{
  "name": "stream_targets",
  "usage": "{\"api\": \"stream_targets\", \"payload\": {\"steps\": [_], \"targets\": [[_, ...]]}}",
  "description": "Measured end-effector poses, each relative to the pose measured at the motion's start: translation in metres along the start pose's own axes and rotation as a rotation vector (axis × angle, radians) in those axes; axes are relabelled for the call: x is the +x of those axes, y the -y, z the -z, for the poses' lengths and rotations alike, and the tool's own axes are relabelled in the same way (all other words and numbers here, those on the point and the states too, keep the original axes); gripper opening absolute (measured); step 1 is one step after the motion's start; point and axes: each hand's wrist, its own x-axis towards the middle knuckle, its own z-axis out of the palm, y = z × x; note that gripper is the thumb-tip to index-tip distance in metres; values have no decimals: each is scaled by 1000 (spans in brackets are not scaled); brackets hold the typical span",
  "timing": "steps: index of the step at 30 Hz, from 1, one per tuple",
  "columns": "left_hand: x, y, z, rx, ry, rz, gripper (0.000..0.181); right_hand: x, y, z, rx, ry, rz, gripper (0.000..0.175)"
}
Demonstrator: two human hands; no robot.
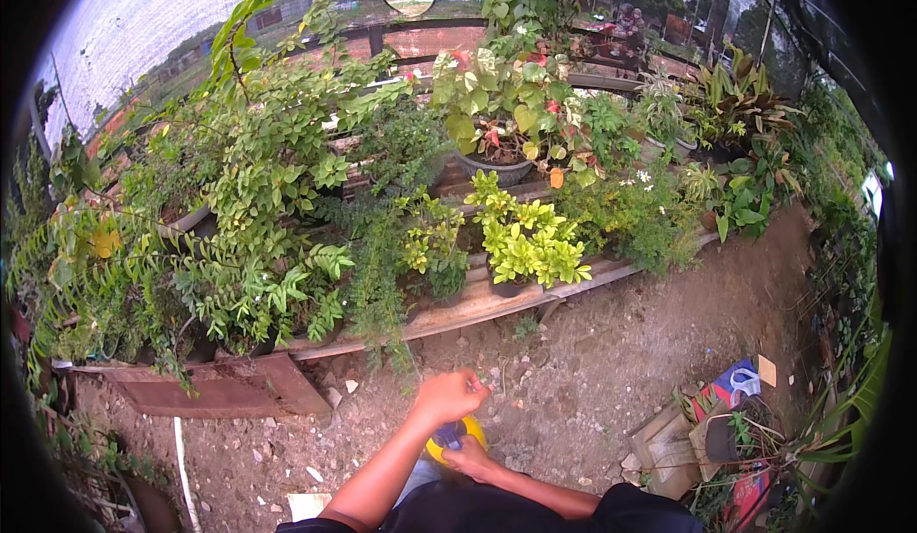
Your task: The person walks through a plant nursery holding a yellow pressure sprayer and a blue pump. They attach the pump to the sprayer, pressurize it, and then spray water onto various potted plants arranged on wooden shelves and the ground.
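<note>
My right hand (pixel 473 460) grips the dark blue top (pixel 450 435) of a round yellow container (pixel 474 431), which looks like a hand sprayer. Part of the container is hidden by my hands and wrist. Above it, my left hand (pixel 451 395) is held out with the fingers curled together. A tiny green bit shows by its fingertips; whether they pinch it is too small to tell. Ahead on the bench, a shrub with bright yellow-green leaves (pixel 530 236) grows in a small black pot (pixel 507 289). A feathery trailing plant (pixel 378 282) hangs over the bench edge nearer my left hand.
A slatted bench (pixel 458 311) carries many potted plants, including a wide grey pot (pixel 498 172). A brown metal sheet (pixel 222 388) leans below its left end. A white pipe (pixel 184 472) lies left on stony soil. At right are concrete blocks (pixel 666 450) and a dark pot (pixel 723 436).
</note>
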Motion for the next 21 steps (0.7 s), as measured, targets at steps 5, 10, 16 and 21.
{"api": "stream_targets", "payload": {"steps": [5,10,16,21], "targets": [[-2,3,-9,-224,-321,-95,35,5,-4,9,94,36,-58,20],[-28,23,2,-256,-271,-192,30,8,1,14,159,57,-51,18],[-18,57,-43,-871,-242,-138,43,19,-2,7,10,31,-45,14],[-18,41,-39,-959,-332,-179,53,29,-29,21,68,99,-37,15]]}}
